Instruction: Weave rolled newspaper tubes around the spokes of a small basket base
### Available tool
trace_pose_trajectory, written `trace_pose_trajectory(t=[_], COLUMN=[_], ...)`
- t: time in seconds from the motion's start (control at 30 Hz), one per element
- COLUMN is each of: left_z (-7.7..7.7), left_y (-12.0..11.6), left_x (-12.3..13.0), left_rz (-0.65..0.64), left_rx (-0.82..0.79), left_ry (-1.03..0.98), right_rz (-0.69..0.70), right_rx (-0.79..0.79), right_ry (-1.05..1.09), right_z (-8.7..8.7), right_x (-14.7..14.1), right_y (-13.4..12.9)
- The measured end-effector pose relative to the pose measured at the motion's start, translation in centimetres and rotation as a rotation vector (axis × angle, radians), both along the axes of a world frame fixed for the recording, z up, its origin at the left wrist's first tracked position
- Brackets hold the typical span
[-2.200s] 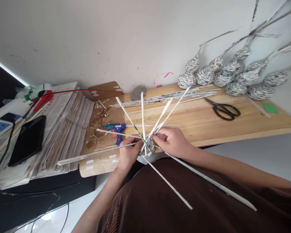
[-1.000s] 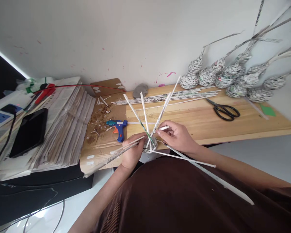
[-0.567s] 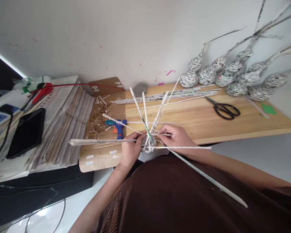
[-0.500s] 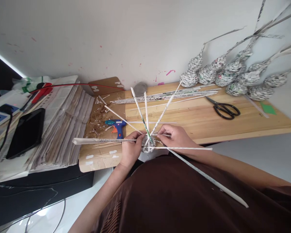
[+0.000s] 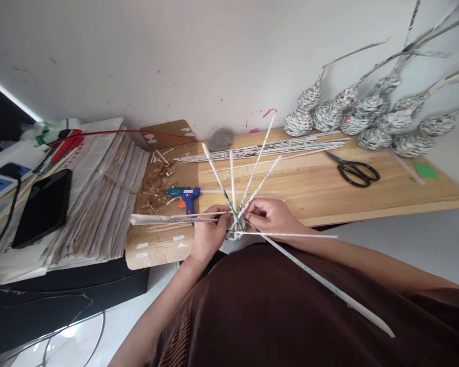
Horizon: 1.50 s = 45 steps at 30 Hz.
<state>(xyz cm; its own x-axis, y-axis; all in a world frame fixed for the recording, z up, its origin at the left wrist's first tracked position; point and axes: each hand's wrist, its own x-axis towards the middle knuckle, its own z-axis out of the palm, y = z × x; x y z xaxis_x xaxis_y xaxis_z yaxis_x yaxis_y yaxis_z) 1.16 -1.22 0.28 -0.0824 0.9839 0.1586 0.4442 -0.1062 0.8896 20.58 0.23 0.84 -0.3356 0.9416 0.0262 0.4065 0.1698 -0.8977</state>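
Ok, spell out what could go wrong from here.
The left hand is close to the glue gun, which might burn it if hot. The long paper tube slanting over the brown cloth could snag or crease. The upright tubes, splayed from the small woven piece, may get bumped.

Just beyond the left hand (image 5: 210, 232), a blue glue gun (image 5: 188, 195) lay on brown cardboard (image 5: 153, 251). Farther left of that hand, a black phone (image 5: 44, 206) lay beside stacked papers (image 5: 107, 204). Beyond and right of the right hand (image 5: 266, 214) were black-handled scissors (image 5: 355, 171) and a green scrap (image 5: 424, 169).
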Motion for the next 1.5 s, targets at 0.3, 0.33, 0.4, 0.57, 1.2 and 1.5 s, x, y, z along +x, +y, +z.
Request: trace_pose_trajectory(t=[0.3, 0.33, 0.4, 0.57, 1.2, 1.5], left_z=[0.6, 0.7, 0.8, 0.6, 0.0, 0.5], left_y=[-0.1, -0.1, 0.0, 0.2, -0.2, -0.5], left_x=[-0.7, -0.8, -0.8, -0.4, -0.3, 0.3], left_rz=[-0.165, -0.188, -0.21, -0.096, -0.023, 0.011], left_rx=[-0.131, -0.153, -0.182, -0.136, -0.165, -0.102], left_ry=[-0.113, -0.136, -0.162, -0.126, -0.17, -0.082], right_rz=[0.032, 0.034, 0.036, 0.067, 0.061, 0.097], right_rx=[0.105, 0.111, 0.116, 0.086, 0.11, 0.082], right_ry=[-0.119, -0.125, -0.132, -0.088, 0.131, -0.037], right_z=[0.9, 0.9, 0.8, 0.5, 0.2, 1.2], right_x=[0.2, 0.2, 0.2, 0.3, -1.1, -1.3], right_y=[0.0, 0.0, 0.0, 0.0, -0.9, -0.7])
